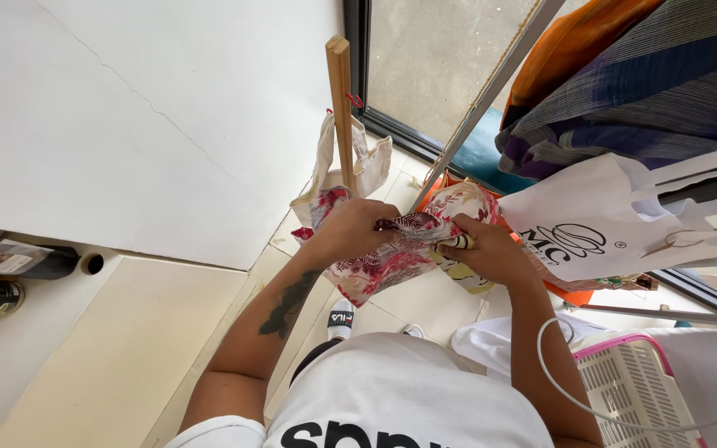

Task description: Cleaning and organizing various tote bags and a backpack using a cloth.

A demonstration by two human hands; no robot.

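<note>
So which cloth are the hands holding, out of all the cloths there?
The red-and-white flowery cloth, bunched between the left hand and right hand. The striped cloth and orange cloth hang untouched at the upper right.

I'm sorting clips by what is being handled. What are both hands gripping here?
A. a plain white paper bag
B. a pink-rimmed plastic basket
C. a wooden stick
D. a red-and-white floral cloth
D: the left hand and the right hand both clutch the bunched red-and-white floral cloth; the wooden stick stands behind it, untouched.

matt floral cloth [392, 257], wooden post [340, 99]
</note>
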